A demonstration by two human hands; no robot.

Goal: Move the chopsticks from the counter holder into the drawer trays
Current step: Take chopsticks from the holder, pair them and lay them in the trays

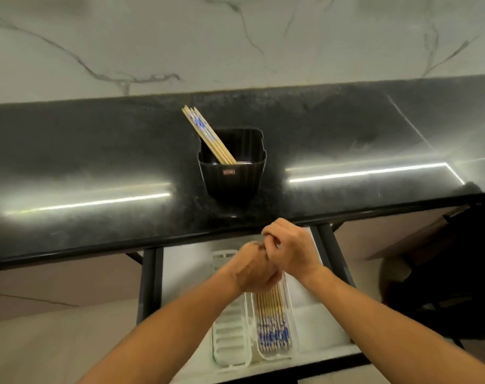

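A black ribbed holder [231,173] stands on the dark counter with several wooden, blue-patterned chopsticks [205,134] leaning to the left out of it. Below the counter's edge an open drawer [313,314] holds two white slotted trays. The left tray [228,328] holds nothing. In the right tray [289,306] several more chopsticks [271,320] lie lengthwise, their far ends hidden under my left hand [252,270]. My right hand [291,250] is pressed against the left one with its fingers curled. Whether the left hand grips the chopstick ends is hidden.
The glossy black counter [97,167] runs the full width, with a marble wall [235,37] behind it. Dark drawer rails [149,286] flank the drawer. A dark shape [443,273] fills the lower right beside the drawer.
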